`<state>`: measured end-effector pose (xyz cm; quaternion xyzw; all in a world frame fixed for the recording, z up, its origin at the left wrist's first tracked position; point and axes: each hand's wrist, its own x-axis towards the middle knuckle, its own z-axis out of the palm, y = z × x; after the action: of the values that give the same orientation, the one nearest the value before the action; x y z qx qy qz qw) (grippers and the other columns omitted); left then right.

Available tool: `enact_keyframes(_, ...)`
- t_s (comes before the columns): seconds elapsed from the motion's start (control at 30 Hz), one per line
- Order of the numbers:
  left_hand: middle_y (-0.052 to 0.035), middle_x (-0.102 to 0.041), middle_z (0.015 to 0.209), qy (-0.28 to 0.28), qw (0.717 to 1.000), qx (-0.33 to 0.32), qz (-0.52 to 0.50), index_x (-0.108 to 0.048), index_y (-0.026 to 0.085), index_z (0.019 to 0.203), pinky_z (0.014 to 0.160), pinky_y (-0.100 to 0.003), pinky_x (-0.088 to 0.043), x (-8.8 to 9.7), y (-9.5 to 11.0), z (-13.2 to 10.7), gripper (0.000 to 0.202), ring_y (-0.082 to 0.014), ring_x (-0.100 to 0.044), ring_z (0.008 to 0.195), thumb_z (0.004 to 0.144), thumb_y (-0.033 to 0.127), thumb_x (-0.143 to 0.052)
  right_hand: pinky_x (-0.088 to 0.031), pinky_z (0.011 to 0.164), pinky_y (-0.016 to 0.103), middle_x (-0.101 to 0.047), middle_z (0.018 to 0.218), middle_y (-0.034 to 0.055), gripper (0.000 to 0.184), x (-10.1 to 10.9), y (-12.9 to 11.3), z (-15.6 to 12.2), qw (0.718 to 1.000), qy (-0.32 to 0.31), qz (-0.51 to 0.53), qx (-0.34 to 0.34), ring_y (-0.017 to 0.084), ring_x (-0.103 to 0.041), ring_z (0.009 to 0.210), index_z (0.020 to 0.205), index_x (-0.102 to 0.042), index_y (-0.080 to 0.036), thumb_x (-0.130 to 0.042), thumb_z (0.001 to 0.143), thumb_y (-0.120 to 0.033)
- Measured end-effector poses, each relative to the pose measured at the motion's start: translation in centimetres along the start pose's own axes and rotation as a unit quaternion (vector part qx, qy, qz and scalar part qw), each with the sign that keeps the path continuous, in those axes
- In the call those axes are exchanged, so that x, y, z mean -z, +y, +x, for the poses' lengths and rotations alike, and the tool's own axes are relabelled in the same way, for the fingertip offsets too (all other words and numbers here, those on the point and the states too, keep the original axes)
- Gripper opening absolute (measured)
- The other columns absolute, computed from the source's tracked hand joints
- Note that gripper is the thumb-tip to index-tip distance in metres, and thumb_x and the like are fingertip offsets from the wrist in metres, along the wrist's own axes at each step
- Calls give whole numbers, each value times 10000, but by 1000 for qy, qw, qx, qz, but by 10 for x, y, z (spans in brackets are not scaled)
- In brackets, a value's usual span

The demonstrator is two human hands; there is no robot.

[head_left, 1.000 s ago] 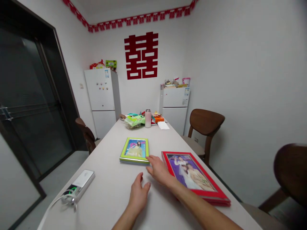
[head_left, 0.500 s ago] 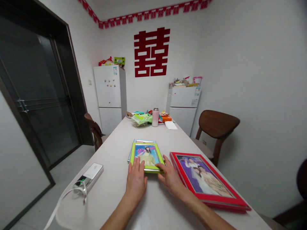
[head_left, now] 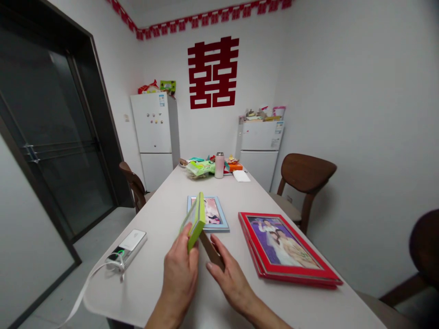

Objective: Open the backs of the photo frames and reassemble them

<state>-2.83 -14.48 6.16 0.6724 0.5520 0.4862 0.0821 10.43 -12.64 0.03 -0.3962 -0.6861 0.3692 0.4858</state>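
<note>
Green picture frame held edge-on in two hands

Head view: the left hand (head_left: 180,267) has its grip pinching the green picture frame (head_left: 199,214) near its lower part, the thumb toward the back. The frame stands on edge over the desk (head_left: 147,278), tilted, its front facing about 9 o'clock. Whether its lower edge touches the desk cannot be told, as the hands cover it. A brown flap (head_left: 211,251) sticks out behind it toward 5 o'clock, and the right hand (head_left: 232,276) has its grip pinching that flap between thumb and fingers.

Taking the hands as the clock's centre, a blue picture frame (head_left: 212,212) lies flat on the desk just beyond them at 12 o'clock, partly hidden by the green one. At 3 o'clock, near the right hand, is a stack of red picture frames (head_left: 286,244), the top one face up. At 9 o'clock, well apart from the left hand, lies a power bank (head_left: 128,249) with a white cable (head_left: 82,292). Far off at 12 o'clock, a pink bottle (head_left: 219,165) stands upright beside a green bag (head_left: 200,169), with white paper (head_left: 242,176) at 1 o'clock.
</note>
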Motion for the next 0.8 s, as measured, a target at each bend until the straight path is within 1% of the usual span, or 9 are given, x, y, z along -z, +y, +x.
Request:
enact_keyframes(0.13, -59, -571, 1067, 26, 982, 100, -161, -468, 183, 1072, 831, -326, -424, 19, 7, -11, 309, -194, -544, 949, 780, 273, -429, -233, 999, 406, -312, 1324, 102, 636, -21, -12, -2, 998, -53, 0, 42, 211, -281, 1208, 1280, -248, -172, -502, 721, -339)
enact_keyframes(0.23, -51, -561, 1081, 55, 940, 179, -287, -432, 195, 1095, 850, -306, -411, 18, 3, -27, 383, -192, -527, 982, 741, 324, -502, -232, 998, 410, -314, 1322, 100, 636, -25, -20, -7, 996, -72, -25, 39, 204, -287, 1205, 1286, -239, -164, -486, 706, -256)
enact_keyframes(0.37, -52, -572, 1066, 106, 845, 299, -430, -377, 210, 1139, 806, -301, -449, 14, -8, -53, 570, -218, -534, 983, 642, 368, -607, -215, 1005, 401, -337, 1306, 109, 644, -11, -31, -19, 987, -110, -114, -6, 211, -274, 1210, 1250, -334, -144, -481, 623, -157)
enact_keyframes(0.4, -55, -583, 1047, 113, 828, 324, -443, -370, 208, 1148, 788, -302, -461, 14, -11, -59, 620, -230, -538, 978, 612, 381, -629, -219, 1003, 398, -342, 1303, 115, 657, -4, -34, -23, 982, -128, -139, -21, 218, -273, 1211, 1241, -355, -138, -484, 597, -144)
enact_keyframes(0.47, -56, -599, 1026, 99, 815, 351, -451, -349, 208, 1170, 774, -305, -469, 16, -15, -68, 695, -247, -540, 976, 574, 396, -653, -234, 995, 395, -347, 1297, 126, 676, 9, -38, -29, 967, -171, -182, -46, 234, -280, 1207, 1226, -385, -132, -486, 557, -131)
enact_keyframes(0.53, -55, -594, 1047, 60, 822, 353, -442, -336, 207, 1181, 780, -304, -468, 16, -20, -75, 708, -249, -541, 977, 576, 397, -650, -243, 988, 396, -337, 1301, 133, 677, 22, -39, -33, 952, -203, -220, -62, 247, -285, 1203, 1216, -405, -139, -487, 544, -131)
enact_keyframes(0.6, -67, -578, 1085, 15, 841, 345, -416, -346, 186, 1172, 784, -309, -469, 13, -27, -80, 668, -254, -532, 991, 604, 403, -622, -250, 983, 394, -328, 1307, 123, 661, 32, -37, -36, 942, -215, -250, -67, 246, -297, 1197, 1206, -420, -170, -481, 549, -131)
enact_keyframes(0.7, -107, -524, 1161, -46, 895, 299, -328, -344, 128, 1180, 853, -327, -430, 5, -45, -87, 619, -256, -473, 1068, 663, 392, -558, -273, 969, 379, -345, 1294, 93, 636, 40, -31, -35, 933, -216, -282, -53, 235, -320, 1183, 1191, -437, -228, -469, 565, -116)
enact_keyframes(0.8, -135, -454, 1228, -129, 949, 221, -185, -308, 76, 1220, 944, -342, -344, -1, -64, -92, 590, -233, -412, 1129, 720, 330, -494, -307, 941, 360, -383, 1250, 97, 599, 40, -27, -32, 927, -225, -299, -34, 238, -356, 1149, 1174, -456, -235, -481, 586, -123)
